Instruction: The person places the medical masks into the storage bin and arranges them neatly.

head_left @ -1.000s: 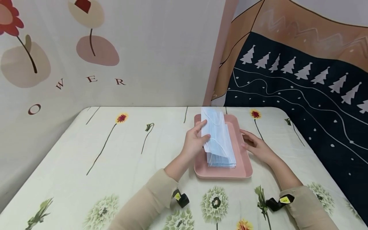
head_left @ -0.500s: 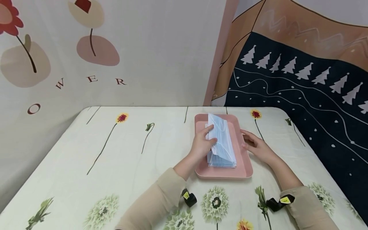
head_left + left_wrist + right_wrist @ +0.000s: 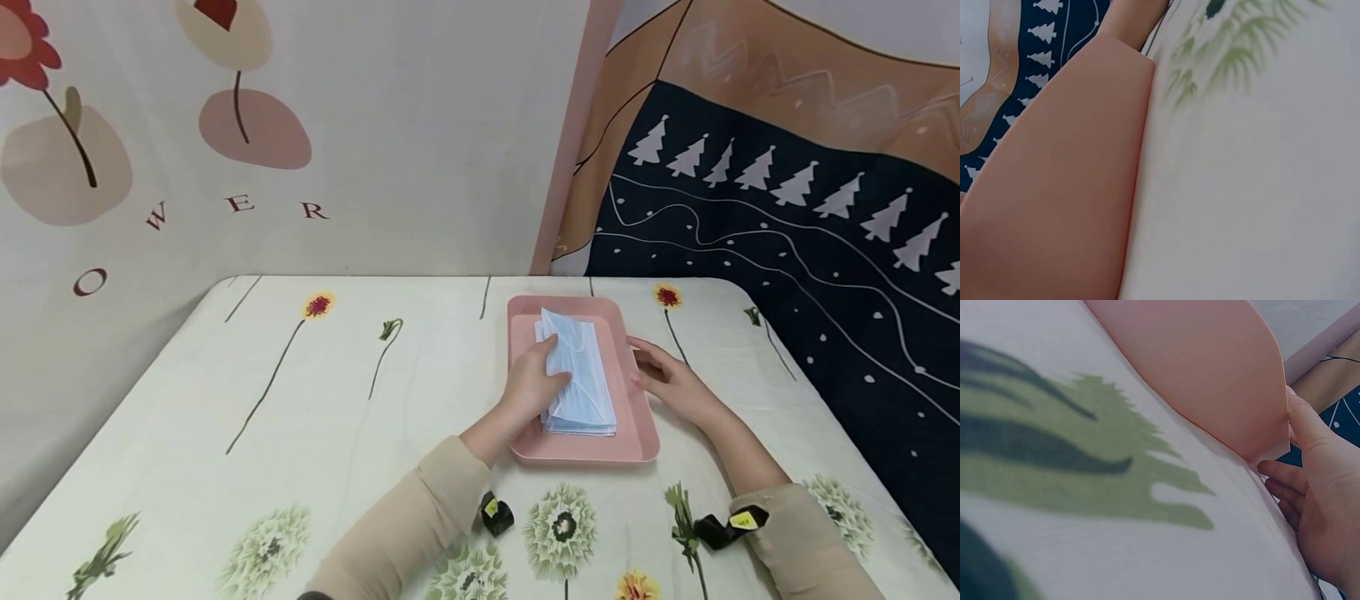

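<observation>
A pink tray (image 3: 585, 451) lies on the table, holding a small stack of light blue disposable face masks (image 3: 581, 431). My left hand (image 3: 531, 383) reaches over the tray's left rim and holds the uppermost face mask (image 3: 583, 367) at its left edge, thumb on top. That mask lies slightly askew over the stack, its far corner raised. At the tray's right side, my right hand (image 3: 671, 385) grips the rim; the right wrist view shows the thumb at the rim and the fingers by the outer wall. In the left wrist view the tray's wall (image 3: 1066, 169) hides the masks.
A white flower-printed cloth (image 3: 300, 367) covers the table. Behind it hangs a pale printed curtain (image 3: 420, 150), with a dark tree-patterned cloth (image 3: 750, 208) at the right. A black wrist device (image 3: 495, 514) sits at the left cuff and another black device (image 3: 723, 531) at the right.
My left hand has moved right and toward me, lowering the face mask onto the stack, where it now lies nearly flat. My right hand and the tray have stayed in place.
</observation>
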A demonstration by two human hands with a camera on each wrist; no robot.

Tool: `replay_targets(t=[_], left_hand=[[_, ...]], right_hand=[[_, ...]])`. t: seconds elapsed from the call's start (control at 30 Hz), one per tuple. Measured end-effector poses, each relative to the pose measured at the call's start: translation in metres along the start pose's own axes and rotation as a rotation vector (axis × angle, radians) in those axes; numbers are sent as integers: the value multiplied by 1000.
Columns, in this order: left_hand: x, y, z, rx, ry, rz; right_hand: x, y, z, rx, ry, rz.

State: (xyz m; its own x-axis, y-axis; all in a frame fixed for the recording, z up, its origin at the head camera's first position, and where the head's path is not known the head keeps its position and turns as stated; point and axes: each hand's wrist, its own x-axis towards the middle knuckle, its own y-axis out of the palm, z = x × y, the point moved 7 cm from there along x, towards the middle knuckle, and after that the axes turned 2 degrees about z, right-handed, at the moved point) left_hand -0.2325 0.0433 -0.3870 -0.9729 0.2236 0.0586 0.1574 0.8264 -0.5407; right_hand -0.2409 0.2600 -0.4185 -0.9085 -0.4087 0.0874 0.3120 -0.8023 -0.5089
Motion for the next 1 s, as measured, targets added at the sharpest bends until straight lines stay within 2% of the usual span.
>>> replay_targets(t=[0.3,0.67,0.83,1.0], left_hand=[[2,4,1,121,-3,29],[0,12,6,320,-91,64],[-2,12,6,357,-114,51],[-2,12,5,374,-111,46]], right_hand=[[2,-1,0,7,-12,-3],[0,0,1,3,18,-3],[0,-1,1,-16,24,0],[-1,0,1,-15,31,-2]])
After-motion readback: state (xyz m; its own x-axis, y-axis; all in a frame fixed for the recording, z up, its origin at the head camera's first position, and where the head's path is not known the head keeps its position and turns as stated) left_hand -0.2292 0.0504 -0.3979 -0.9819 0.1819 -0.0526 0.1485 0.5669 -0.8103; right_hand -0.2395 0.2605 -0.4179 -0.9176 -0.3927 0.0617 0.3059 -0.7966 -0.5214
